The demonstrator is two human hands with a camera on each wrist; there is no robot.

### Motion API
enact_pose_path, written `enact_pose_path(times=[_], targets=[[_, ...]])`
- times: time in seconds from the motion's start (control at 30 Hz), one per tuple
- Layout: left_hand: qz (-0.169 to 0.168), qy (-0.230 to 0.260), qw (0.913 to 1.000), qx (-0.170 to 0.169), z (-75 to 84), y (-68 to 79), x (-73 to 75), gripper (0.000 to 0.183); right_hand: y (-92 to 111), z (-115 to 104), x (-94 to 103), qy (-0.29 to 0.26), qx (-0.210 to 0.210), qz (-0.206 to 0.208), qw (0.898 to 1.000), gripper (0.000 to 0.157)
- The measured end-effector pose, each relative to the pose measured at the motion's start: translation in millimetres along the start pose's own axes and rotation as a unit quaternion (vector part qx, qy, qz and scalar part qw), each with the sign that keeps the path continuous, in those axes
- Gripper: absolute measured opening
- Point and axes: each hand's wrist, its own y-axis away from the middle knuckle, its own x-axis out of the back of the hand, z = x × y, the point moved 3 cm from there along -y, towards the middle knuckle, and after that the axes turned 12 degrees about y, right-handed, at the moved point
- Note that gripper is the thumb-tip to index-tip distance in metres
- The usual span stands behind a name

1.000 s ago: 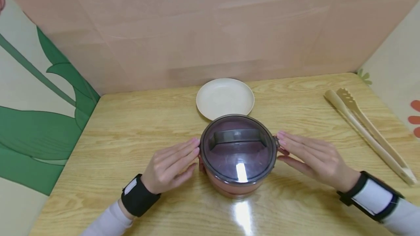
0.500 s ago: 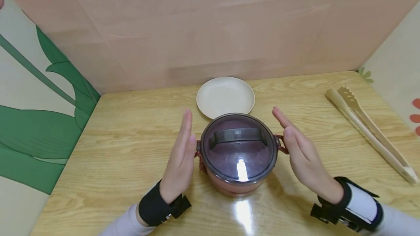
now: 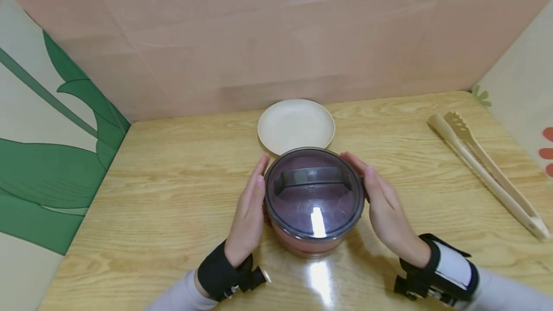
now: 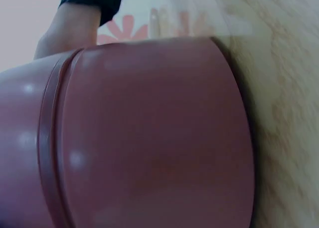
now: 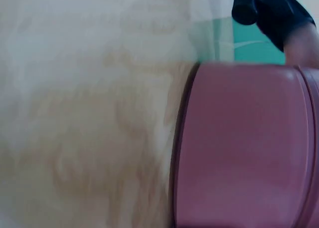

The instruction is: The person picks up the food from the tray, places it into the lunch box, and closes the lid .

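A dusty-pink pot (image 3: 311, 248) sits on the table in the head view, covered by a see-through purple lid (image 3: 315, 208) with a dark bar handle (image 3: 313, 176). My left hand (image 3: 247, 220) lies along its left side, and my right hand (image 3: 386, 210) along its right side. Both have fairly straight fingers at the rim and side handles, which they mostly hide. Whether the fingers press on the pot is hard to tell. The pot's smooth wall fills much of the left wrist view (image 4: 154, 133) and right wrist view (image 5: 244, 143).
Just behind the pot is a white plate (image 3: 295, 126), its front edge partly covered by the lid. Beige tongs (image 3: 488, 176) lie slanted at the right of the wooden table (image 3: 186, 172). A pinkish sheet (image 3: 276, 37) hangs along the back.
Both hands turned from reaching toward the side handles to upright, apart from the pot, then moved inward against its sides. The pot, plate and tongs have stayed in place.
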Motion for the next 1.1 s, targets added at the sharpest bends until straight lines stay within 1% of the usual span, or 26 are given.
enact_pose_path(times=[0.13,0.23,0.4,0.5,0.57,0.63,0.7,0.8,0.87,0.9,0.93,1.0,1.07,1.1], targets=[[0.006,0.039,0.9992,-0.011,-1.9,-1.4,-3.7,0.048,0.1,1.8,-5.5,-0.057,-0.031,0.012,0.998,0.052],[0.014,0.067,0.9976,-0.013,-3.3,-1.9,-6.2,0.048,0.7,2.4,-9.1,-0.085,-0.051,0.030,0.995,0.055],[0.032,0.120,0.9921,-0.016,-5.2,-1.8,-9.6,0.049,1.1,2.3,-14.2,-0.098,-0.073,0.078,0.990,0.053],[0.039,0.136,0.9897,-0.023,-5.3,-1.7,-10.8,0.049,1.3,2.5,-16.3,-0.092,-0.087,0.094,0.987,0.051],[0.042,0.138,0.9893,-0.021,-5.2,-1.6,-11.1,0.049,1.6,2.5,-16.8,-0.090,-0.092,0.095,0.987,0.051],[0.046,0.135,0.9897,-0.012,-5.1,-1.3,-10.6,0.049,1.5,2.5,-16.8,-0.093,-0.089,0.092,0.987,0.049],[0.049,0.151,0.9873,0.007,-5.0,-1.6,-9.0,0.048,1.0,2.4,-16.1,-0.097,-0.084,0.081,0.988,0.047],[0.052,0.195,0.9782,0.048,-3.6,-3.9,-4.3,0.049,-1.9,2.1,-13.6,-0.119,-0.079,0.055,0.988,0.043],[0.052,0.224,0.9714,0.059,-0.3,-8.0,-0.5,0.050,-5.2,1.7,-9.8,-0.124,-0.087,0.038,0.988,0.043],[0.048,0.228,0.9706,0.060,2.2,-10.5,1.3,0.051,-7.4,1.3,-7.5,-0.121,-0.091,0.030,0.988,0.043],[0.043,0.222,0.9721,0.060,4.8,-13.4,3.2,0.052,-10.0,0.8,-5.1,-0.115,-0.096,0.021,0.988,0.044],[0.028,0.198,0.9786,0.048,10.9,-19.8,5.4,0.052,-15.3,-0.5,-0.3,-0.097,-0.106,0.004,0.990,0.045],[0.007,0.152,0.9873,0.047,15.5,-25.3,6.3,0.052,-20.1,-2.3,2.8,-0.077,-0.109,-0.018,0.991,0.047],[-0.004,0.130,0.9903,0.049,16.6,-27.5,6.1,0.051,-22.3,-3.1,3.3,-0.070,-0.107,-0.028,0.991,0.047]])
